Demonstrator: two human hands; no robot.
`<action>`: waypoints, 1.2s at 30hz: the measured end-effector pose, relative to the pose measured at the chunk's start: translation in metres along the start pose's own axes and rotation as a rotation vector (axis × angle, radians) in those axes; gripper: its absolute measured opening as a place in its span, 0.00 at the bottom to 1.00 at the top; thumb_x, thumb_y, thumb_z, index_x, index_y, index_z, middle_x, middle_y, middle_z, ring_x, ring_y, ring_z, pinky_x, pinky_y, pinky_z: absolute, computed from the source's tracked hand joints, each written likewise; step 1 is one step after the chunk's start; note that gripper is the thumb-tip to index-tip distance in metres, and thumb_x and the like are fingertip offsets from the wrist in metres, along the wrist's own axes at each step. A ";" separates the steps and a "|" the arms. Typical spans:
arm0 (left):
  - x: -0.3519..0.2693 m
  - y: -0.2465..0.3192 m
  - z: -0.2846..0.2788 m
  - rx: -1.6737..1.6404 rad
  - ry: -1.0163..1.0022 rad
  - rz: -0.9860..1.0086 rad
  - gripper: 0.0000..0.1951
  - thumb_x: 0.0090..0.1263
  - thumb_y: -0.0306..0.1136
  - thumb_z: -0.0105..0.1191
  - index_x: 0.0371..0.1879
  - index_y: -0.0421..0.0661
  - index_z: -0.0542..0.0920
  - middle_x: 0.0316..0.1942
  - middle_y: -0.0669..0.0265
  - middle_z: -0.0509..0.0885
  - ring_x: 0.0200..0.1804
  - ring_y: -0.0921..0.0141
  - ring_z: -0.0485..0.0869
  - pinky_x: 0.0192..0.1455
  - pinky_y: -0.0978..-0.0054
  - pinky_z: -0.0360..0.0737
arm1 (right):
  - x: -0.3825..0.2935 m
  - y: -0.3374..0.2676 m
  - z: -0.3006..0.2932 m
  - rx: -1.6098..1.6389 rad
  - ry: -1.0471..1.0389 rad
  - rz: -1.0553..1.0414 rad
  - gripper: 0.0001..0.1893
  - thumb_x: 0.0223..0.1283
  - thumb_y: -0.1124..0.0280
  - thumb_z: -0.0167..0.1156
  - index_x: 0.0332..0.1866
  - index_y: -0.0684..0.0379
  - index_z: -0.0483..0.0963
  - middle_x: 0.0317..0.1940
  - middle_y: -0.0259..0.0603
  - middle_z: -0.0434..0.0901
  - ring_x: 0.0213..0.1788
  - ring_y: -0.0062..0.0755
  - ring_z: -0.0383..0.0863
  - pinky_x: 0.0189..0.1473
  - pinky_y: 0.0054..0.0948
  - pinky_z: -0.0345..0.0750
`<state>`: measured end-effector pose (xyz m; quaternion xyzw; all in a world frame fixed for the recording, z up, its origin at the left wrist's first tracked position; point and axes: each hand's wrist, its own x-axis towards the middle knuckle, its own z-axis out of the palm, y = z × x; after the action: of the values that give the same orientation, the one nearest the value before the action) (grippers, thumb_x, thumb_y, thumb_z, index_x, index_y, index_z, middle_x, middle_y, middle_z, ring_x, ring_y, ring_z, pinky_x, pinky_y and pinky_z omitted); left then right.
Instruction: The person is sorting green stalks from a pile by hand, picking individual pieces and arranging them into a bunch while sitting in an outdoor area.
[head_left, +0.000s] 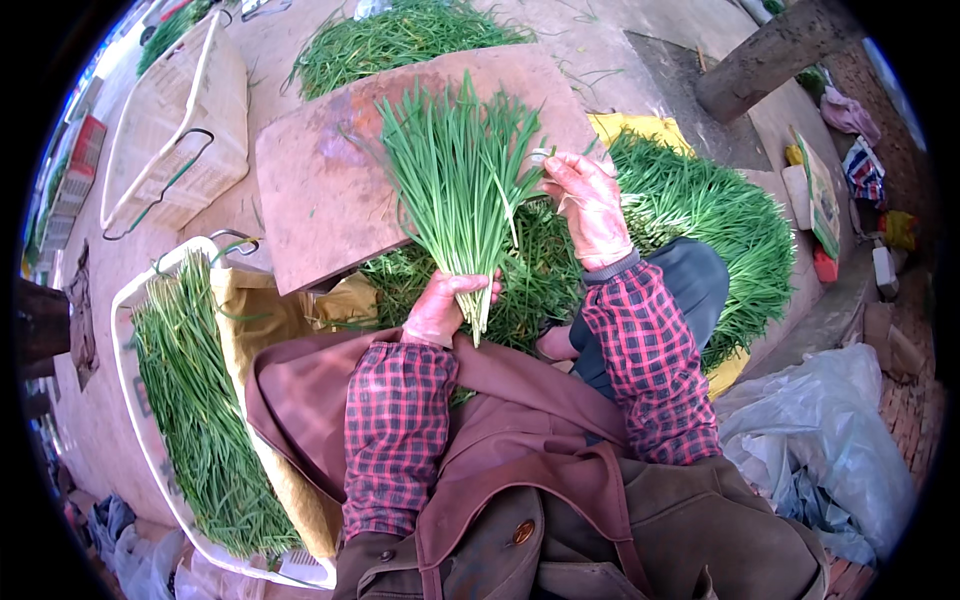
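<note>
A fanned bunch of long green chives (461, 180) stands upright before me, pale stem ends down and leaf tips up. My left hand (439, 304) is closed around the bunch just above the stem ends. At the bunch's right edge, my right hand (589, 206) has its fingertips pinched together on what looks like a chive leaf. A small white thing shows beside those fingertips; what it is I cannot tell. Behind the bunch lies a worn reddish board (322, 202). Loose chives (544, 255) fill the space below the board, partly hidden by my hands.
On my left, a white plastic crate (124, 330) lined with yellow sacking holds chives. Another white crate (225, 97) stands farther off. A large chive heap (720, 217) lies right, another pile (405, 34) beyond the board. A wooden post (772, 60) and plastic sheeting (825, 435) are right.
</note>
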<state>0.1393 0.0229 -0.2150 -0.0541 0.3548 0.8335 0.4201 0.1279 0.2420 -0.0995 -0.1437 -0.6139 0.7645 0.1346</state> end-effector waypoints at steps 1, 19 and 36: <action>0.000 0.001 0.000 -0.008 -0.011 0.002 0.21 0.59 0.23 0.60 0.54 0.33 0.79 0.43 0.54 0.87 0.38 0.65 0.86 0.42 0.69 0.86 | 0.001 -0.004 0.000 0.109 -0.035 -0.011 0.07 0.71 0.71 0.58 0.46 0.63 0.77 0.42 0.43 0.84 0.41 0.32 0.82 0.47 0.28 0.77; 0.014 -0.019 -0.027 -0.169 -0.028 0.102 0.16 0.69 0.39 0.60 0.52 0.45 0.80 0.40 0.75 0.81 0.42 0.76 0.78 0.46 0.75 0.76 | -0.092 0.052 0.048 0.194 -0.163 0.291 0.10 0.68 0.66 0.62 0.43 0.62 0.79 0.36 0.31 0.82 0.38 0.17 0.79 0.41 0.20 0.75; -0.003 0.014 0.004 0.047 0.059 0.073 0.12 0.65 0.30 0.62 0.44 0.37 0.80 0.32 0.64 0.83 0.28 0.72 0.79 0.31 0.73 0.76 | -0.093 0.027 0.002 -0.062 -0.142 0.143 0.10 0.70 0.72 0.60 0.49 0.67 0.78 0.35 0.36 0.82 0.36 0.19 0.80 0.42 0.23 0.78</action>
<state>0.1319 0.0180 -0.2031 -0.0557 0.3884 0.8378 0.3797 0.2120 0.1993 -0.1202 -0.1366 -0.6333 0.7611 0.0311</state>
